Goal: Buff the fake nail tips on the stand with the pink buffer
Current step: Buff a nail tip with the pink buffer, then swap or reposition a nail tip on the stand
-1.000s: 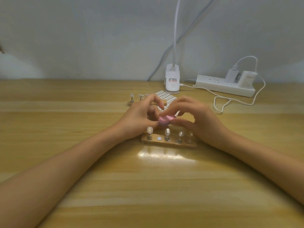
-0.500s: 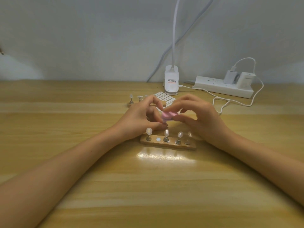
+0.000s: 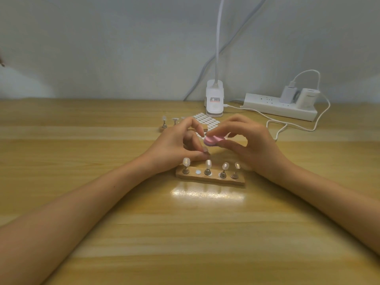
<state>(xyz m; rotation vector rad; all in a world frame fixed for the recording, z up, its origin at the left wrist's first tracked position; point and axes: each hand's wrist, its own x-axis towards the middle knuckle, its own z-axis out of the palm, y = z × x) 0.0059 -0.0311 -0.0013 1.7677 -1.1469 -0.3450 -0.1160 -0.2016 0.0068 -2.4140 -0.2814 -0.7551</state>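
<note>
A wooden stand [image 3: 209, 178] lies mid-table with several clear nail tips on metal pegs, such as one at its left end [image 3: 186, 162]; the second slot [image 3: 198, 172] holds no peg. Just behind the stand, my right hand [image 3: 253, 147] pinches the pink buffer [image 3: 211, 140] between thumb and fingers. My left hand [image 3: 174, 145] is curled with its fingertips at the buffer's left end. A small dark piece [image 3: 205, 133] shows there, seemingly a peg held between the fingers, mostly hidden.
Behind the hands stand another small wooden stand with pegs [image 3: 164, 122] and a sheet of white stickers [image 3: 205, 119]. A white clip lamp base [image 3: 214, 101] and a power strip [image 3: 277, 106] with chargers and a looping cable [image 3: 287, 124] sit along the wall.
Both hands, with the pink buffer, have lifted slightly up and away from the stand's pegs. The stand has not moved.
</note>
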